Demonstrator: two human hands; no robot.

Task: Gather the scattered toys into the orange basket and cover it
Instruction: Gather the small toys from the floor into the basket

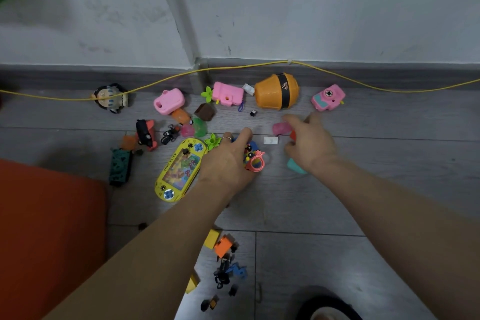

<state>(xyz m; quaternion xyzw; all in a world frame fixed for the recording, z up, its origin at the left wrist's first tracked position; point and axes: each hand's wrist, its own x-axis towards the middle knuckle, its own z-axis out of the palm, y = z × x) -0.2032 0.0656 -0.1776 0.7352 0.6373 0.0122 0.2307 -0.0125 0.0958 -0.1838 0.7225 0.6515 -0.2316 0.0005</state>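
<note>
- Left hand (228,161): palm down on the floor (363,189) mid-scene, fingers curled over a heap of small toys (251,149); an orange ring (255,162) sits at its thumb side.
- Right hand (309,141): blurred, low over the floor just right of the left; whether it grips anything cannot be told. A pink piece (281,128) and a teal piece (296,166) lie beside it.
- Basket (276,91): orange, tipped on its side against the skirting at the floor's far edge.
- Yellow game (179,170): flat on the floor, touching the left wrist.
- Pink camera (328,97): right of the basket, near the far edge.
- More bricks (224,262): scattered between the forearms, near edge.
</note>
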